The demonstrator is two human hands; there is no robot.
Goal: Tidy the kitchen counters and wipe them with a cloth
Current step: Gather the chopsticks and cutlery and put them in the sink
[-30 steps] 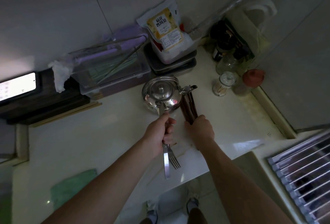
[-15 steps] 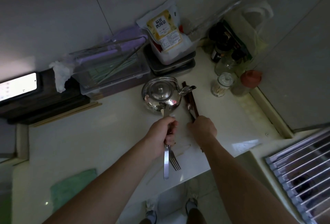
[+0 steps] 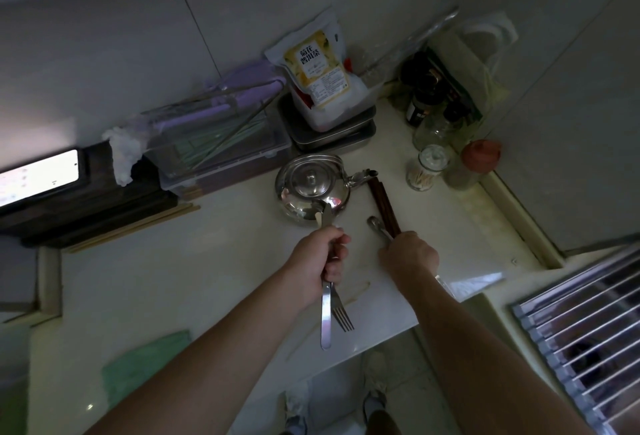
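Our left hand [image 3: 320, 256] is gripping a fork [image 3: 341, 311] and knife [image 3: 326, 316] — tines and blade pointing back toward us, over the counter [image 3: 207, 261]. Our right hand [image 3: 410, 256] is clenching dark chopsticks [image 3: 382, 200] that are running away from us beside the kettle [image 3: 313, 188]
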